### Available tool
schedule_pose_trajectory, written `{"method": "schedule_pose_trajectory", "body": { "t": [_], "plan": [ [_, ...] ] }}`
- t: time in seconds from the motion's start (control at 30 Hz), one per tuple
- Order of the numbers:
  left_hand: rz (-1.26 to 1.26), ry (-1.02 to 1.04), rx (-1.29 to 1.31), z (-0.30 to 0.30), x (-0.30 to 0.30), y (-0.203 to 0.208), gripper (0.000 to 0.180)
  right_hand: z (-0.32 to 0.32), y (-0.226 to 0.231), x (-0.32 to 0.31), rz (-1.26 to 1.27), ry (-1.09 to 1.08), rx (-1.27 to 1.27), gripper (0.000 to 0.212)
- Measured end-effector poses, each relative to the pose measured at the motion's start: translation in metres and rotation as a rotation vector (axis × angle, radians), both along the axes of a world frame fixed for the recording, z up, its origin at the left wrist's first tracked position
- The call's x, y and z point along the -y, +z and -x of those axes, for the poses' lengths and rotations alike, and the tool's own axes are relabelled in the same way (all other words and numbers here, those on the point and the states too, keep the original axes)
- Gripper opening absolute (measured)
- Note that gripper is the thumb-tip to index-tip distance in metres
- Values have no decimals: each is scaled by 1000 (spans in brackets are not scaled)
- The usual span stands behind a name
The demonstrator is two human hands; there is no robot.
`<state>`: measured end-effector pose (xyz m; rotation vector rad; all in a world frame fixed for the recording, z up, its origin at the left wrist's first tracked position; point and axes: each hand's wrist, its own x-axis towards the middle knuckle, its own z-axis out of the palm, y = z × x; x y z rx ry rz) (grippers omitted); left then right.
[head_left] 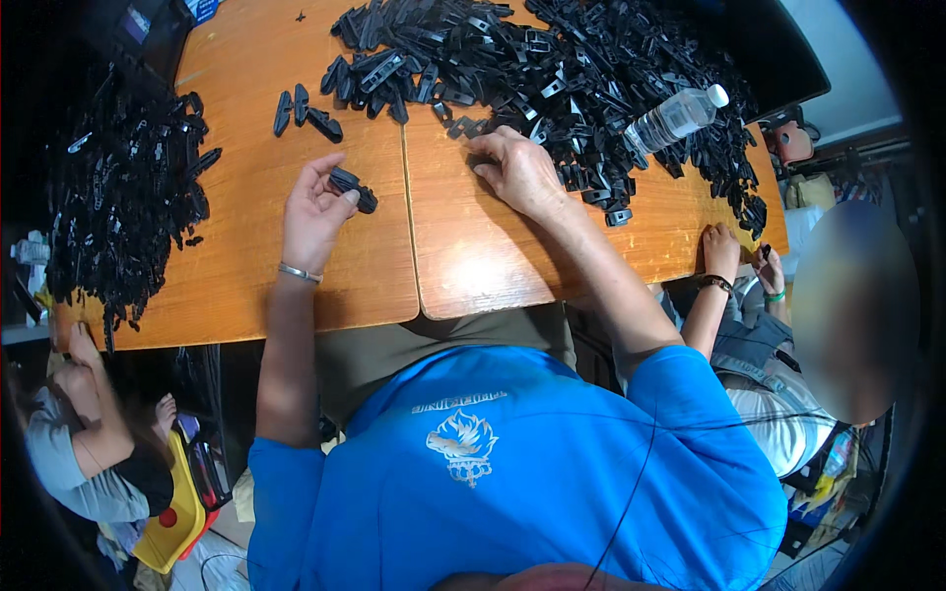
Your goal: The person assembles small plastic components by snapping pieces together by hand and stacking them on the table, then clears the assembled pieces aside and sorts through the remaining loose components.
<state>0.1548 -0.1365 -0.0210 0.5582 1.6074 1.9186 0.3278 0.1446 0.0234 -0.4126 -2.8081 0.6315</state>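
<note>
My left hand (317, 209) is closed over the wooden table (365, 266), gripping a black plastic clip (353, 190) between thumb and fingers. Three similar black clips (323, 125) lie loose just beyond it. To the right, my right hand (522, 175) rests low with its fingers curled, at the near edge of a big heap of black clip parts (581, 89). Small dark metal-looking pieces (465, 127) lie against its fingertips. Whatever those fingers may pinch is hidden.
A clear plastic bottle (680, 118) lies on the heap. Another pile of black clips (128, 207) covers the table's left end. A person's hands (722, 251) work at the right edge; another person's arm (91, 394) is at the left. A seam runs across the tabletop.
</note>
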Motion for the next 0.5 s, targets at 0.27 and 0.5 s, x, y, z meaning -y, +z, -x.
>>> {"method": "schedule_pose_trajectory", "body": {
  "t": [0.27, 0.5],
  "plan": [
    [599, 84, -761, -10, 11, 14, 26, 10, 5, 20, 93, 97, -52, 34],
    [584, 140, -906, -31, -1, 19, 28, 13, -6, 61, 380, 99, -145, 31]
  ]
}}
